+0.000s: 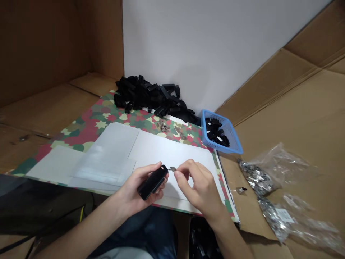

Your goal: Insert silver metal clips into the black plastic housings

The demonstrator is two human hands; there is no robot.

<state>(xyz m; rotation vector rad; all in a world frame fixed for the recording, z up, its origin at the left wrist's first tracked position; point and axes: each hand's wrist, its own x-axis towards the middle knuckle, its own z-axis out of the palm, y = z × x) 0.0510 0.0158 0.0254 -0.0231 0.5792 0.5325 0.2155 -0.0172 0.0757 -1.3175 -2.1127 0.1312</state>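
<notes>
My left hand (136, 189) is closed around a long black plastic casing (152, 182), tilted with its far end up and to the right. Between the thumb and index finger of my right hand (196, 181) is a small flat metal piece (172, 169), pinched at its right end. The metal piece points at the casing's upper end, very close to it; whether the two touch I cannot tell. Both hands are above white sheets (172, 147) near the table's front edge.
A heap of black casings (151, 95) lies along the back wall. Small metal parts (163, 126) are scattered before it. At the back right stands a blue basket (234, 138) holding black pieces. Clear bags of metal parts (258, 178) lie on cardboard to the right.
</notes>
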